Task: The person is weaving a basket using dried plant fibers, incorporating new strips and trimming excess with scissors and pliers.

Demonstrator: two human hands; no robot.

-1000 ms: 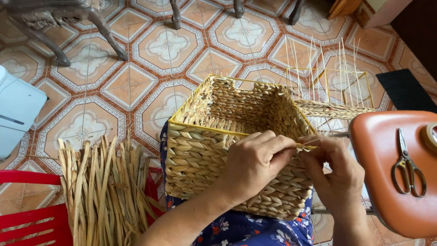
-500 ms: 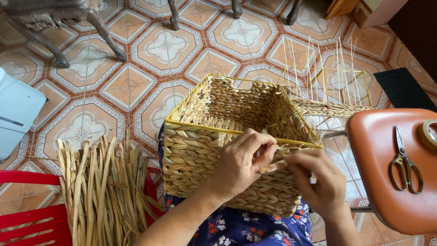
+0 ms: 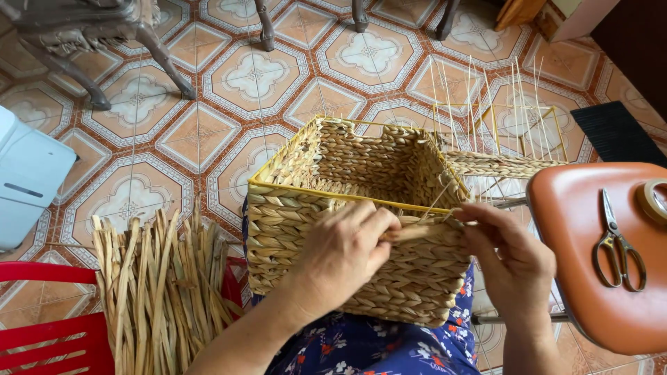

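Note:
A square woven straw basket [image 3: 326, 229] on a yellow wire frame rests on my lap. My left hand [image 3: 340, 257] lies on its near wall just under the rim, fingers pinching a flat straw strand [image 3: 417, 231]. My right hand [image 3: 507, 257] is at the near right corner, holding the other end of that strand against the rim. Both hands are at the top edge of the near wall, close together.
A bundle of dried straw strips [image 3: 156, 292] stands at my left over a red plastic stool [image 3: 42, 326]. An orange stool [image 3: 590, 243] at the right holds scissors [image 3: 615, 239] and a tape roll [image 3: 653, 200]. A second wire-and-straw frame [image 3: 500, 139] stands behind the basket. Chair legs [image 3: 167, 66] stand on the tiled floor.
Both hands have shifted slightly along the rim; my left hand has closed lower on the wall and the strand is now pulled flat between the two hands.

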